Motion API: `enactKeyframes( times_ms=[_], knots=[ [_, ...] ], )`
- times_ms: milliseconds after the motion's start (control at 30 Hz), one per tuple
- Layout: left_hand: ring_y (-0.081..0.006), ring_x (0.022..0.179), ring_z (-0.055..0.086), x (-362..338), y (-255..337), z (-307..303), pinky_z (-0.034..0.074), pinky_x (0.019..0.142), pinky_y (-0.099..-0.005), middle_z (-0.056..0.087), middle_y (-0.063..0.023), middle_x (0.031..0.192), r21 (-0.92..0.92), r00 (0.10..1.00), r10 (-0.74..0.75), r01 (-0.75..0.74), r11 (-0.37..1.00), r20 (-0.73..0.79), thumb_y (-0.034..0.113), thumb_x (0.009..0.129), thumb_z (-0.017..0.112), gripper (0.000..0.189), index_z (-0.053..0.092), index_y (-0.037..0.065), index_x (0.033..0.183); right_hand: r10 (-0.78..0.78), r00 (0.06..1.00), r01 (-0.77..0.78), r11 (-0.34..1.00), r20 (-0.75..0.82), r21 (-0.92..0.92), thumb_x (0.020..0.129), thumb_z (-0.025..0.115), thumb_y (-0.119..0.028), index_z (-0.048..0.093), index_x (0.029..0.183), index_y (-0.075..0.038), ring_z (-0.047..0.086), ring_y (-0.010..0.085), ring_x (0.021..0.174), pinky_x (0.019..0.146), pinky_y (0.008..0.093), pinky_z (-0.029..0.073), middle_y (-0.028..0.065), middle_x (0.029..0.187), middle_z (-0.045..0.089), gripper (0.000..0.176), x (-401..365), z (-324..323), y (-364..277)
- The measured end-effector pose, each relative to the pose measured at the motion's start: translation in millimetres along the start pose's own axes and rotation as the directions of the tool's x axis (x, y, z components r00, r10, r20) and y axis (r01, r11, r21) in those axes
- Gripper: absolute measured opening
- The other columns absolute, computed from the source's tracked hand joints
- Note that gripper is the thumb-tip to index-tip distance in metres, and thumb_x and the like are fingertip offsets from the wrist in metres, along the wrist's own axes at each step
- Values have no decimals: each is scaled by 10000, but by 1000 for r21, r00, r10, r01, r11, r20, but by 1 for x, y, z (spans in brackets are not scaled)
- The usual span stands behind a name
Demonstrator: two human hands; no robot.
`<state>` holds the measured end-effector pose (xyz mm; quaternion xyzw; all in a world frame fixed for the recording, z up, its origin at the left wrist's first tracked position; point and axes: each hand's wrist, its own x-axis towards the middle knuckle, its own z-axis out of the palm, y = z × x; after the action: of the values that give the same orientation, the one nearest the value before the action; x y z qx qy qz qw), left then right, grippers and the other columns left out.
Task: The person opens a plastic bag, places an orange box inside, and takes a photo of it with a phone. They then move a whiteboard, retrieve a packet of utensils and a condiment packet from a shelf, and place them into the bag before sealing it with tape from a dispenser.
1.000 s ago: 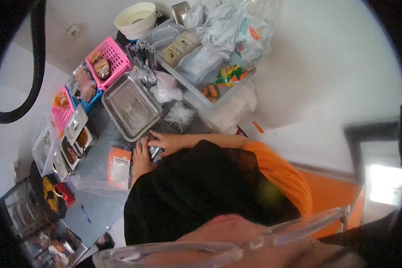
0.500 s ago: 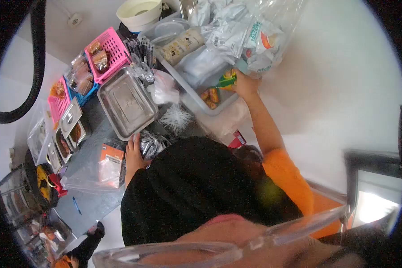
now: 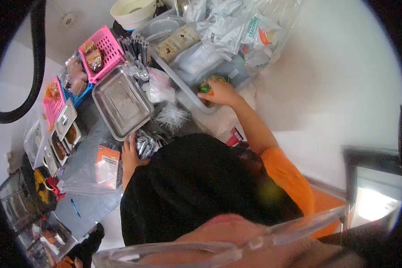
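My right hand [image 3: 221, 92] reaches into a clear plastic bin [image 3: 174, 77]. Its fingers are closed on a small green and orange packet [image 3: 205, 87], partly covered by the hand. My left hand [image 3: 130, 156] rests on the table at the near corner of a steel tray [image 3: 122, 102], fingers stretched out and seemingly holding nothing. Beside it lies a crumpled silver foil packet [image 3: 147, 144]. A tuft of thin white strips [image 3: 172, 116] sits between the tray and the bin.
Pink basket [image 3: 106, 47] and blue basket [image 3: 85, 93] hold wrapped goods. Lidded steel containers [image 3: 66, 118] stand at left. Plastic-bagged packets [image 3: 259, 33] lie beyond the bin, near the wall. On the grey table are an orange box [image 3: 107, 156] and a pen [image 3: 75, 207]. Another person [image 3: 85, 248] is at lower left.
My right hand has moved left and deeper into the bin with the green packet, over the orange-brown packets there. My left hand stays by the tray. The view has shifted slightly.
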<state>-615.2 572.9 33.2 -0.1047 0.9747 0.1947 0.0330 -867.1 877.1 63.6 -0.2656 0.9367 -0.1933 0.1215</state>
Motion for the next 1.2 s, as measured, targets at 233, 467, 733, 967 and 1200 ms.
enactKeyframes(
  times_ms=[233,467,733,967,1200],
  knots=[
    [-375,1090,323,-4,-2,4,329,879,-450,216,-148,1305,107,986,43,-26,994,-162,180,352,784,1135,160,85,1295,-11,989,-20,979,-148,-205,763,474,-469,491,1079,-14,450,345,1025,861,437,361,228,1114,453,554,42,-19,-11],
    [-371,1121,296,-7,14,-23,289,907,-439,187,-151,1325,84,992,-10,21,996,-129,116,513,705,917,208,63,1282,387,919,-386,851,70,355,741,500,-489,359,1214,1,365,284,1129,917,371,305,180,1246,358,695,110,-15,41],
    [-371,1123,302,35,64,-80,275,910,-443,223,-157,1309,-3,963,125,-130,992,-239,13,610,551,575,398,87,1159,301,921,-382,819,246,428,767,426,-538,365,1223,-3,344,237,1144,948,298,244,128,1252,372,706,131,20,112],
    [-318,986,432,131,129,-68,353,844,-402,469,-114,1081,-160,742,625,-666,729,-242,45,612,574,358,492,58,960,394,915,-90,405,-85,910,742,559,-320,398,1173,-43,426,225,1051,867,320,334,94,1163,442,537,122,49,152],
    [-314,1000,438,200,160,-7,345,853,-438,468,-149,1080,-20,868,491,-494,870,-65,203,658,608,436,463,29,1031,750,656,313,-166,-86,935,744,561,-27,439,1067,-51,521,221,903,658,382,482,79,1041,495,346,35,15,71]
  ],
)
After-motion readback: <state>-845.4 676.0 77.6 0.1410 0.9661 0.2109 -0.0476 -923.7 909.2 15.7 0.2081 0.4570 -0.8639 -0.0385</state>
